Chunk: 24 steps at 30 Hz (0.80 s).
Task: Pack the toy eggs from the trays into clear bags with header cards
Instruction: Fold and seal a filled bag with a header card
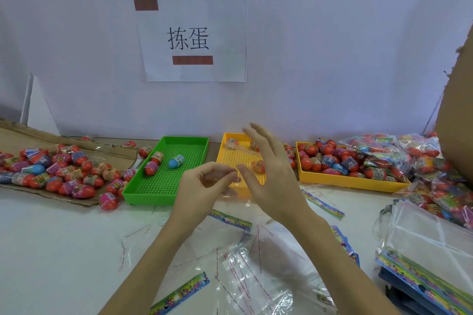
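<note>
Tabletop (64,233) first: I see three trays along far edge, green tray (143,188), middle yellow tray (226,158) nearly bare, right yellow tray (350,181) heaped with toy eggs (330,158). Clear bags (256,271) scattered at near edge. My left hand (202,186), grip pinching thin film (bag mouth, I judge). Right hand (271,174), grip wide open, empty. Risk: slick film slips from pinch, egg misses mouth and rolls.

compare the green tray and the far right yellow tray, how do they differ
The green tray holds only three toy eggs, one of them blue; the right yellow tray is heaped full of mostly red eggs. The green one sits angled, left of the hands; the yellow one lies to their right. Both are shallow rectangular plastic trays; the green one's floor is perforated.
</note>
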Tool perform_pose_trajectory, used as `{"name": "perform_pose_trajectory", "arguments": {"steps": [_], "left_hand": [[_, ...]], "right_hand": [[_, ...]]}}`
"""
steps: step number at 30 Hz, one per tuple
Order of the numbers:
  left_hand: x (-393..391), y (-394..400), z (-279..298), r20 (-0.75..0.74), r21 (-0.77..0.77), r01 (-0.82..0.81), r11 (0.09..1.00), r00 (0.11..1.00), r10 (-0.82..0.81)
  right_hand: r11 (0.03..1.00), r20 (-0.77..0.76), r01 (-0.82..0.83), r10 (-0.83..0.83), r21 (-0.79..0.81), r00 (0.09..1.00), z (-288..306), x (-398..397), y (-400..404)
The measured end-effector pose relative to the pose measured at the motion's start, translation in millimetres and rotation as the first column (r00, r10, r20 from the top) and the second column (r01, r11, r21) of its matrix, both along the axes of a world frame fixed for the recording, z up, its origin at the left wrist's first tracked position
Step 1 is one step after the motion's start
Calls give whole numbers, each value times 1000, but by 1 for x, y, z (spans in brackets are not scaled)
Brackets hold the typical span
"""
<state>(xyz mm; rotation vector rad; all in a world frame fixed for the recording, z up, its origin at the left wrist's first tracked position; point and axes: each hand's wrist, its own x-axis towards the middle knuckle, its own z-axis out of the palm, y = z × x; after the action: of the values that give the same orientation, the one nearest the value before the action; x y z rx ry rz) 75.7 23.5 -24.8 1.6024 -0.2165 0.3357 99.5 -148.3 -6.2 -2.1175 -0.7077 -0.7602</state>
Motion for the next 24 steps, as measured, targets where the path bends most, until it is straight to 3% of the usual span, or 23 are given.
{"name": "perform_pose_trajectory", "arguments": {"steps": [3,7,9,12,15,17,22,24], "left_hand": [[0,1,0,1,-32,23,999,1000,-23],[3,2,-3,29,44,-37,998,999,36],[3,3,-4,25,34,-61,998,998,60],[5,4,-8,81,197,-127,972,990,113],[2,2,-9,303,450,-287,846,940,158],[1,2,-10,478,571,-374,731,875,74],[-6,-9,-11,515,785,-404,469,846,-135],[-5,-14,-13,573,753,-468,462,812,-112]], "right_hand": [[1000,2,11,-11,3,1000,6,-1,-4],[984,-106,13,6,179,994,11,-4,-2],[984,-140,44,-20,175,990,12,-3,-4],[987,-226,-11,47,161,973,13,-3,-8],[993,-340,83,-49,85,939,14,-3,-11],[979,-433,146,-72,141,899,14,-4,-12],[878,-627,176,166,445,761,21,-7,-19],[864,-662,178,213,471,718,22,-6,-20]]}}
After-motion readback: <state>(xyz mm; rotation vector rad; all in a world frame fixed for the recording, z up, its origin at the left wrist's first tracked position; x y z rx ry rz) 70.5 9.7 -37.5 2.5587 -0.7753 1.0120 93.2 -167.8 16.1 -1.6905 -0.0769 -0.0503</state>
